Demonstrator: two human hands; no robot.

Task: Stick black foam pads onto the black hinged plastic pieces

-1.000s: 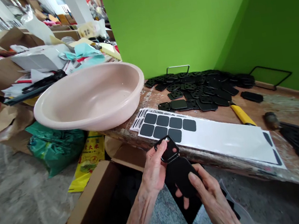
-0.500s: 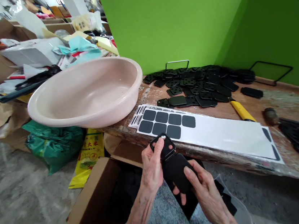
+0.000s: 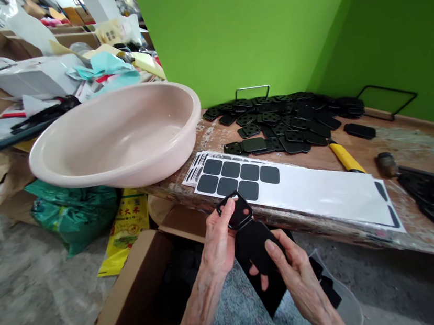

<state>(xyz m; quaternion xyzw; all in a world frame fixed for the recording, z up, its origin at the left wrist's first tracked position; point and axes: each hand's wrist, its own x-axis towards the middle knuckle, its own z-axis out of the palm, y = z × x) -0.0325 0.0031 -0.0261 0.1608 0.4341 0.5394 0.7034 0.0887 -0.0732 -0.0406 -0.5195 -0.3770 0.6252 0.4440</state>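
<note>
Both hands hold a flat black plate [image 3: 255, 244] over my lap, just in front of the bench edge. Its upper end is a rimmed square section with holes; the lower end is a larger smooth pad. My left hand [image 3: 218, 236] grips the upper section, thumb on its face. On the lower part's right edge, my right hand [image 3: 288, 259] is closed, thumb on top and fingers underneath. Just beyond them lies a white sticker sheet [image 3: 308, 193] with several dark rounded squares at its left end, on top of more sheets.
Many black plates [image 3: 275, 123] are piled at the back of the wooden bench [image 3: 406, 155]. A yellow-handled tool [image 3: 346, 157] lies beside them. At left stands a pink basin [image 3: 119, 137]. Below are an open cardboard box [image 3: 132, 294] and a green bag [image 3: 76, 211].
The view has shifted slightly, so the bench things appear a little further left. Both hands keep the same hold on the black plate.
</note>
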